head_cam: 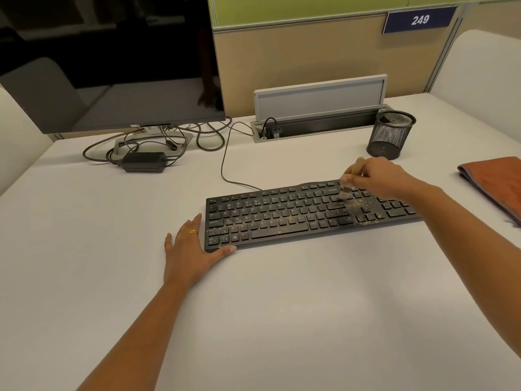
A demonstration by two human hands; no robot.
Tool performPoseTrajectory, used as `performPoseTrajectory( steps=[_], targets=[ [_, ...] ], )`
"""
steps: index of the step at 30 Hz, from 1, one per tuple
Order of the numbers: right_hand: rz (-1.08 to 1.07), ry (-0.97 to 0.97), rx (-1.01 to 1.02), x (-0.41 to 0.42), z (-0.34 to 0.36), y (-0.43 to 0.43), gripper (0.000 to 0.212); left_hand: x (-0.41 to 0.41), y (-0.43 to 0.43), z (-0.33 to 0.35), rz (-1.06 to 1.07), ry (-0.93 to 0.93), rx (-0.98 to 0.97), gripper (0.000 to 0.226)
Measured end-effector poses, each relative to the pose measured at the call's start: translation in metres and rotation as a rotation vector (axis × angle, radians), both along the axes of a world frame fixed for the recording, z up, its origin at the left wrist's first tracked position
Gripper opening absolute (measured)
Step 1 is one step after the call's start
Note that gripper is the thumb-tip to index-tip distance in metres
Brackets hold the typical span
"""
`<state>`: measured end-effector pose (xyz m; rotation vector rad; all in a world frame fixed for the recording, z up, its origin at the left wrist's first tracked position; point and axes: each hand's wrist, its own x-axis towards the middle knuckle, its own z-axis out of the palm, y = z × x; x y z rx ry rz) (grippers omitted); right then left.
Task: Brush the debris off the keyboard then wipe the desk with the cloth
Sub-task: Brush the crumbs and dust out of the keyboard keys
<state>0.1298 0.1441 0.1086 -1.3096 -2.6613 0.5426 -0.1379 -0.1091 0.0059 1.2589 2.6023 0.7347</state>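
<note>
My right hand (377, 176) pinches the brush (351, 176), bristles down on the keyboard (282, 218)'s far-right keys; the keyboard runs long left to right across the desk (253, 306); debris (353, 211) lies just nearer me (more at lower left); left hand (191, 255), fingers flat, braces the left end; cloth (496, 182) waits far right.

Right hand (379, 176) brushes debris-strewn keyboard (282, 218); left hand (189, 251) steadies it.
</note>
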Motion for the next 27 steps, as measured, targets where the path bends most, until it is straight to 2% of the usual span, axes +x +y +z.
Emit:
performPoseTrajectory(
  steps=[5,8,14,16,22,27],
  targets=[
    [-0.054,0.262,0.036,-0.018,-0.007,-0.017,0.020,0.000,0.000,-0.002,0.004,-0.003,0.003,0.116],
    [-0.075,0.403,-0.060,-0.032,-0.015,-0.032,0.019,0.001,0.001,-0.001,0.003,-0.002,0.000,0.116],
    [0.014,0.534,-0.321,-0.081,-0.024,-0.083,0.036,0.001,0.001,-0.001,0.000,-0.004,0.010,0.119],
    [0.082,0.545,-0.345,-0.099,-0.027,-0.099,0.033,0.001,0.001,-0.001,0.003,-0.004,0.007,0.120],
    [0.185,0.508,-0.200,-0.142,-0.026,-0.120,0.032,0.001,0.002,-0.001,-0.004,-0.017,0.015,0.123],
    [0.295,0.398,-0.180,-0.166,-0.017,-0.126,0.034,-0.001,0.001,-0.002,0.008,-0.025,0.016,0.121]
  ],
)
